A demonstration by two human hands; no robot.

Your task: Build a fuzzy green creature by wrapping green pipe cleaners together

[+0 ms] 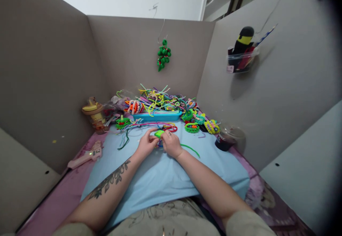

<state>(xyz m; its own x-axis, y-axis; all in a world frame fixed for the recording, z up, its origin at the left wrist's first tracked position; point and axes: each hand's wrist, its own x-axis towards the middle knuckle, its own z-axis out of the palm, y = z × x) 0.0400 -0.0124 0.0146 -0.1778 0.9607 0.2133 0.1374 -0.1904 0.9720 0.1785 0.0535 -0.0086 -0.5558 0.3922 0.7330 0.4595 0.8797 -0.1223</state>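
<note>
Close together over the blue cloth [165, 179], both hands are at one small bright green piece [159, 134] that looks like shaped pipe cleaner. My left hand [146, 143] pinches its left side with thumb and fingers. On its right side, the fingers of my right hand [171, 143] are closed on it, hiding part of it. A green pipe cleaner [191, 149] trails out to the right from under my right hand; whether it joins the piece I cannot tell. Just beyond my fingers lie red-handled scissors [173, 127] among loose pipe cleaners [145, 124].
Behind, a blue tray [157, 117] is heaped with pipe cleaners. Fuzzy figures flank it, one green [123, 122], one yellow [212, 126]. A glue gun [92, 154] and tumbler [94, 116] stand left, a dark drink cup [223, 142] right. Grey panels [128, 54] enclose the table.
</note>
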